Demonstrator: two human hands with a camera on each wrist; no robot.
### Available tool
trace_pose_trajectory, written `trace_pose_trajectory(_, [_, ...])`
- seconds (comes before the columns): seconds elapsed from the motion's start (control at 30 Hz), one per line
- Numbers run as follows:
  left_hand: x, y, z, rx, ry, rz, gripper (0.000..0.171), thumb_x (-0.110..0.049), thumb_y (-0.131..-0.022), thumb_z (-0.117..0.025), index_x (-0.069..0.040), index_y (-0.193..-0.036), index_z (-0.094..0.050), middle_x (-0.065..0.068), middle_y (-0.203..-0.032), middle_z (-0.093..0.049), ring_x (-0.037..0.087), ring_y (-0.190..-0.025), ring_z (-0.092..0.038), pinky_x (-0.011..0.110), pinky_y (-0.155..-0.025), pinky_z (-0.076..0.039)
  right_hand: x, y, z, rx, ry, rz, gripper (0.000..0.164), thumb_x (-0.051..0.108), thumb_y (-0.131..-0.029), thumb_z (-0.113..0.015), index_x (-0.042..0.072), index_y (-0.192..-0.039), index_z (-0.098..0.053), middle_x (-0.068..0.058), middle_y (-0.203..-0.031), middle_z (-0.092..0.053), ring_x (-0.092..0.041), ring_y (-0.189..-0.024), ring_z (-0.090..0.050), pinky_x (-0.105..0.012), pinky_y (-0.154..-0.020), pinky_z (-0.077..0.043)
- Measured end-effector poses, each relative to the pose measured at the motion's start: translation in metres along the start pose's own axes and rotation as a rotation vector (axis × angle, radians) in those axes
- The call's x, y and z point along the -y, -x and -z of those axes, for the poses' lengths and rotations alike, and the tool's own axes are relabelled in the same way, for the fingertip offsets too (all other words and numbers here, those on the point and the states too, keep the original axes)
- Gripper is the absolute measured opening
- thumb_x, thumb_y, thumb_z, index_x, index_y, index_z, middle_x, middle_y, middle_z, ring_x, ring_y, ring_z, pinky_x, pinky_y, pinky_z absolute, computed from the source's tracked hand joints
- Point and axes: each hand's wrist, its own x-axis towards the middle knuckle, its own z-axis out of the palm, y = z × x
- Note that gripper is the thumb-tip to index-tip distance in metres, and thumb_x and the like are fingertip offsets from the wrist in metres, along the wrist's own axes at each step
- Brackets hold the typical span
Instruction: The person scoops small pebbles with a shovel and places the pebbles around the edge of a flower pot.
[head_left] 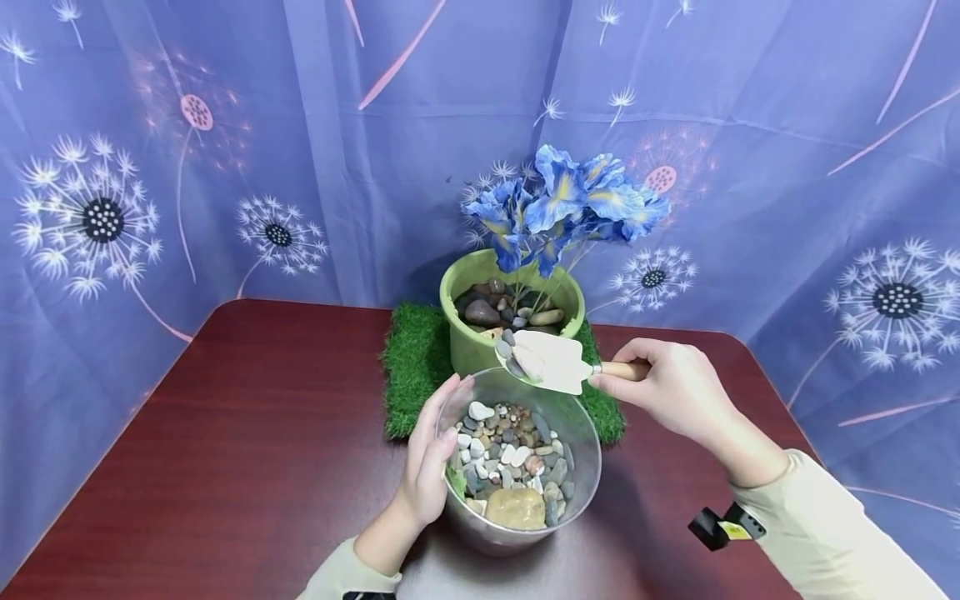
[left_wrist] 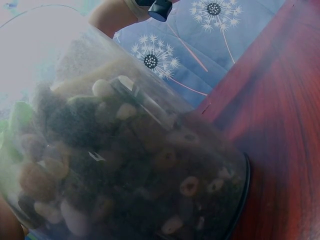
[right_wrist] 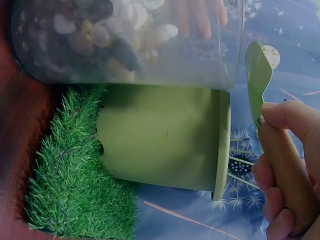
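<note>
Right of centre, the right hand (head_left: 675,392) grips a garden trowel (head_left: 557,362) (left hand (head_left: 427,458), fingers straight, braces the bucket (head_left: 495,542)), likely transferring pebbles (head_left: 528,363); next needs steady tipping.

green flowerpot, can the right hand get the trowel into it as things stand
Probably yes: the right hand holds the trowel by the green flowerpot; its top is open, though the blue irises stand in part of it.
</note>
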Motion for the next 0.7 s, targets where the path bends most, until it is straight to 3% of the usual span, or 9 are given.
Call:
trace_pose_trajectory(0.2, [0.002, 0.0, 0.0, 0.011, 0.001, -0.053, 0.052, 0.007, -0.087, -0.025, 0.019, -0.137, -0.025, 0.035, -0.135, -0.043, 0.02, -0.132, -0.045, 0.026, -0.112, -0.033, -0.002, -0.006, 0.004, -0.005, 0.013, 0.002, 0.021, 0.043, -0.075, -0.075, 0.023, -0.077, -0.069, 0.012, -0.058, -0.055, -0.006, -0.053, -0.044, -0.024, -0.05, -0.035])
trace_pose_trajectory(0.5, [0.001, 0.002, 0.001, 0.012, 0.019, -0.047, 0.053, 0.007, -0.086, -0.025, 0.018, -0.139, -0.024, 0.028, -0.14, -0.043, 0.017, -0.133, -0.044, 0.027, -0.112, -0.033, -0.005, -0.018, 0.004, 0.018, 0.026, -0.02, 0.022, 0.045, -0.076, -0.073, 0.023, -0.079, -0.069, 0.011, -0.061, -0.06, -0.01, -0.054, -0.048, -0.026, -0.05, -0.038])
trace_pose_trajectory(0.7, [0.001, 0.001, 0.001, 0.015, 0.038, -0.043, 0.053, 0.007, -0.086, -0.026, 0.018, -0.138, -0.023, 0.032, -0.139, -0.042, 0.018, -0.133, -0.043, 0.027, -0.113, -0.033, -0.006, -0.027, 0.005, 0.027, 0.02, -0.017, 0.024, 0.045, -0.078, -0.072, 0.021, -0.079, -0.07, 0.008, -0.064, -0.062, -0.01, -0.055, -0.049, -0.026, -0.051, -0.038])
